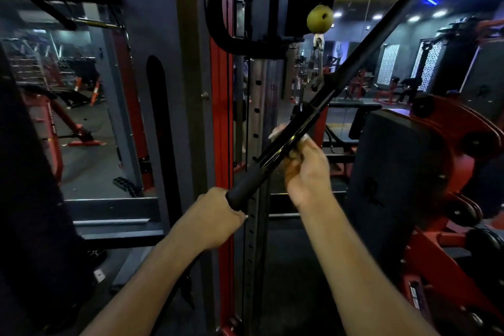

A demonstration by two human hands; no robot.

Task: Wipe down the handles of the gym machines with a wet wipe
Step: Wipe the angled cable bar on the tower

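A long black pull-down bar (351, 63) hangs tilted from a cable clip, running from the upper right down to the centre. My left hand (215, 215) grips its rubber end grip (241, 194) at the lower end. A little higher up, my right hand (305, 169) is wrapped round the glossy part of the bar with a white wet wipe (276, 132) between fingers and bar; the wipe's edge sticks out on the far side.
The red and grey cable machine column (221, 117) with its pin-hole post stands right behind the bar. A yellow-green stopper ball (320, 18) hangs above. A black padded seat with red frame (409, 172) is at the right, a mirror at the left.
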